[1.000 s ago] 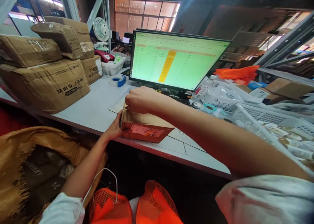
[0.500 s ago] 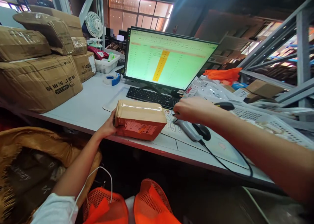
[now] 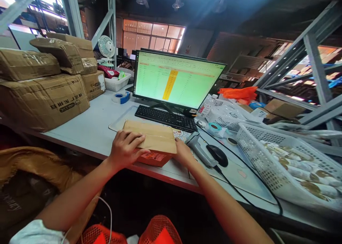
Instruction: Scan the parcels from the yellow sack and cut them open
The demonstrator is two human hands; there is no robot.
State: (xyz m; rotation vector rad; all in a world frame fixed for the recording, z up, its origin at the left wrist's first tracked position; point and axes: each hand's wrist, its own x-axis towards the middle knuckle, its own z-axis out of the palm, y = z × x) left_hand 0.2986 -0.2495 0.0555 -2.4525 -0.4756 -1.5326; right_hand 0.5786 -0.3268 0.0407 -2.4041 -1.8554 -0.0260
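Observation:
A parcel wrapped in brown paper point(image 3: 151, 138) lies on the white desk point(image 3: 91, 119), tilted, with an orange label point(image 3: 153, 156) on its near face. My left hand point(image 3: 125, 149) rests across the top of the parcel, fingers spread. My right hand point(image 3: 183, 152) presses against the parcel's right end. Just right of that hand, a grey corded barcode scanner point(image 3: 199, 153) lies on the desk, with a black mouse point(image 3: 217, 155) beside it.
Behind the parcel are a black keyboard point(image 3: 165, 118) and a monitor point(image 3: 176, 80) showing a green spreadsheet. Large cardboard parcels point(image 3: 44, 101) are stacked at the left, near a tape roll point(image 3: 121, 98). A white basket point(image 3: 283, 165) of wrapped rolls sits at the right.
The parcel has turned over, so its plain brown face is upward and the label faces lower. My right hand has come back from above the scanner to the parcel's end.

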